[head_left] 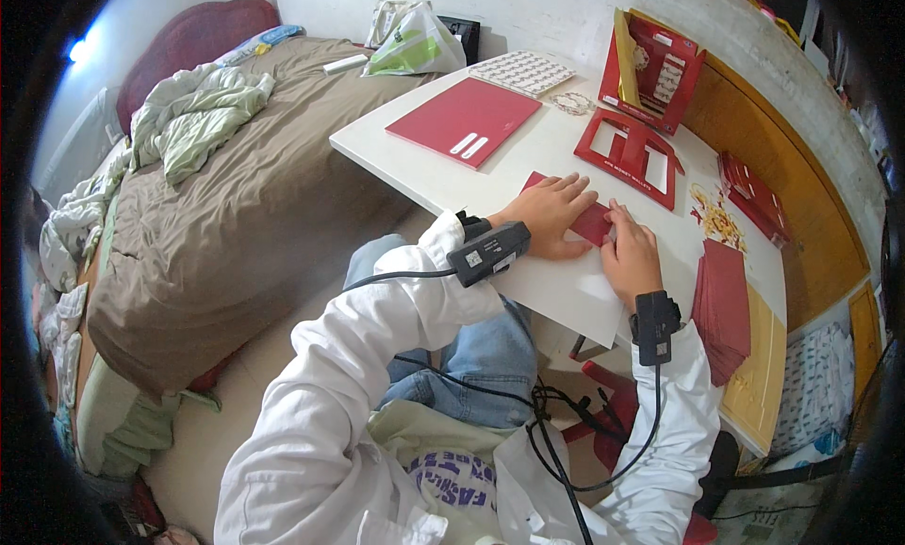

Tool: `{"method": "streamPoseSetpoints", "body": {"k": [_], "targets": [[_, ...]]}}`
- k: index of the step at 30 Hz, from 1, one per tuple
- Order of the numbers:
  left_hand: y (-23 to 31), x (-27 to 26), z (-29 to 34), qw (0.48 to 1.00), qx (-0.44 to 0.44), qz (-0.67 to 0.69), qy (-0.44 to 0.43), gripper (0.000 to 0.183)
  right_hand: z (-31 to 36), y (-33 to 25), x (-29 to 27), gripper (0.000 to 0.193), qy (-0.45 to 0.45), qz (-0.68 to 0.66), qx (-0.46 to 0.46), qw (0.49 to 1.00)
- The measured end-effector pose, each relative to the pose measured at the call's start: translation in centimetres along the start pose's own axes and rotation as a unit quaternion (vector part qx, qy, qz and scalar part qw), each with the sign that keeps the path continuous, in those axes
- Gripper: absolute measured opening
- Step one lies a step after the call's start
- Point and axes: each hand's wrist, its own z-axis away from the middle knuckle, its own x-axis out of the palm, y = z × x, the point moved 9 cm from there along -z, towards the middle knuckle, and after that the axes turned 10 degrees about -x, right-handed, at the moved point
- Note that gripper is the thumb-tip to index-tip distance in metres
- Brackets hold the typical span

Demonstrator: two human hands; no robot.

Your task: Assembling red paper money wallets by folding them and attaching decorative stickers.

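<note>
My left hand lies flat, fingers spread, pressing a small red paper piece onto the white table. My right hand rests on the right end of the same red piece, fingers bent over its edge. Most of the paper is hidden under both hands. Each wrist carries a black device with a cable.
On the table lie a red folder, a red cut-out card, an open red box, a white sheet of stickers, gold-and-red trimmings and a stack of red envelopes. A bed with a brown cover stands to the left.
</note>
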Motion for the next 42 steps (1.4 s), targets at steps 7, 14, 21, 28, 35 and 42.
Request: {"method": "streamPoseSetpoints", "body": {"k": [7, 14, 21, 28, 35, 42], "targets": [[-0.4, 1.1, -0.1, 1.0, -0.01, -0.019, -0.019, 0.078, 0.1, -0.3, 0.7, 0.052, -0.036, 0.039, -0.006, 0.999], [-0.5, 1.4, -0.1, 0.999, -0.008, -0.03, -0.017, 0.077, 0.1, 0.1, 1.3, 0.051, -0.066, 0.04, 0.002, 0.997], [-0.7, 1.6, -0.1, 0.999, -0.018, -0.023, -0.033, 0.076, 0.1, 0.3, 1.6, 0.05, -0.069, 0.029, 0.0, 0.997], [-0.8, 1.9, -0.2, 0.998, -0.024, -0.024, -0.056, 0.077, 0.1, 0.5, 1.8, 0.05, -0.079, 0.021, 0.008, 0.997], [-0.9, 1.9, -0.1, 0.996, -0.031, -0.017, -0.078, 0.077, -0.1, 0.7, 2.0, 0.049, -0.07, 0.005, 0.008, 0.997], [-1.1, 2.6, -0.2, 0.994, -0.045, 0.006, -0.1, 0.076, -0.2, 0.6, 1.8, 0.049, -0.059, 0.007, -0.015, 0.998]]}}
